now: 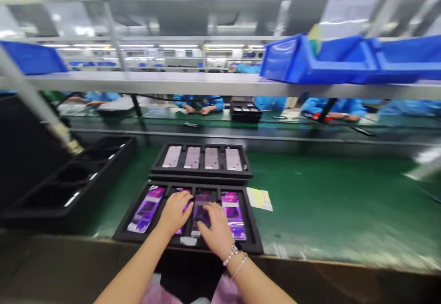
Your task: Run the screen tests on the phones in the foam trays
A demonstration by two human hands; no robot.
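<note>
A black tray (253,237) lies at the near edge of the green bench, with several purple phone panels (146,208) in its slots. My left hand (175,213) rests on the second slot, fingers curled over a panel. My right hand (216,227), with a bead bracelet at the wrist, lies on the third slot with fingers spread on a purple panel. Behind it sits a second black tray (201,173) with several pale pinkish panels (192,157).
An empty black tray (74,182) stands at the left. A yellow-white paper slip (259,199) lies right of the near tray. Blue bins (310,60) sit on the shelf above. People in blue sleeves (201,104) work across the conveyor, beside a small black tray (245,111).
</note>
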